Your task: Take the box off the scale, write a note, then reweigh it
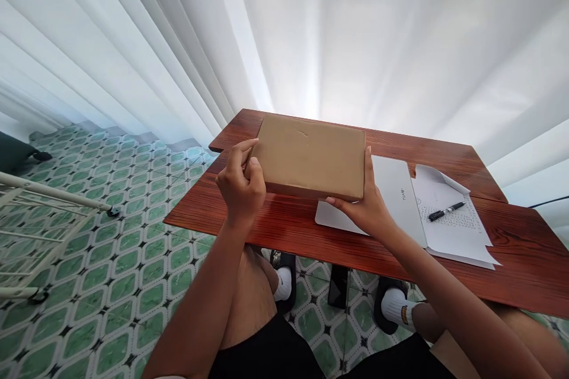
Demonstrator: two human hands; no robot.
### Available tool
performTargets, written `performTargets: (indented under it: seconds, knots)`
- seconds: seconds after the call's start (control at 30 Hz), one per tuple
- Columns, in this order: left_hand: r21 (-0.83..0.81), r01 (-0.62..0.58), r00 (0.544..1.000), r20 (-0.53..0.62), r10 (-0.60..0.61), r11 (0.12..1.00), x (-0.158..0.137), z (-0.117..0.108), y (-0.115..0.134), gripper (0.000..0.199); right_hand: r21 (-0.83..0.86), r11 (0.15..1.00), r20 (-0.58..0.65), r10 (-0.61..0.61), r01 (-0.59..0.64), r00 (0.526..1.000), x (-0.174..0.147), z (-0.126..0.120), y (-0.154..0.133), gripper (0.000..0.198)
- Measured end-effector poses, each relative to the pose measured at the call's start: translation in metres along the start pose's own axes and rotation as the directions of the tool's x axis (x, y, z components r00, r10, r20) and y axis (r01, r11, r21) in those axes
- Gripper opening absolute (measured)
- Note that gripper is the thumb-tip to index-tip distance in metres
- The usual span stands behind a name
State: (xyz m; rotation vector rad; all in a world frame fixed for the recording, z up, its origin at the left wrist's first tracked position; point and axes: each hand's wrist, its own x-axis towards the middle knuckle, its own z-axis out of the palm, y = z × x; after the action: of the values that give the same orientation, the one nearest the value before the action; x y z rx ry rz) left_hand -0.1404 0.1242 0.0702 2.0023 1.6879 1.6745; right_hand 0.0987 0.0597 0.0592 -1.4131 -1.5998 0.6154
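While the left hand [240,186] and right hand [367,204] clasp opposite ends of the flat brown box [309,157], it hovers above the red-brown counter [267,222] — partly over a white envelope [395,189] — near a black pen [447,211].

White curtains [311,29], green tiled floor [124,249]

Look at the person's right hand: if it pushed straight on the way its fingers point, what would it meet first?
The right hand already grips the brown box at its right end. Beyond that, probably bare red-brown table leftward toward the left hand; depth is unclear.
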Motion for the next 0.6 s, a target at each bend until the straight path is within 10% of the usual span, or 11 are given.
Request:
performTargets:
  seconds: [0.6]
  knots:
    - [-0.096, -0.182, 0.98, 0.058, 0.188, 0.979, -0.005, 0.025, 0.076, 0.033, 0.004, 1.0, -0.012, -0.012, 0.012, 1.0, -0.04, -0.086, 0.018, 0.127]
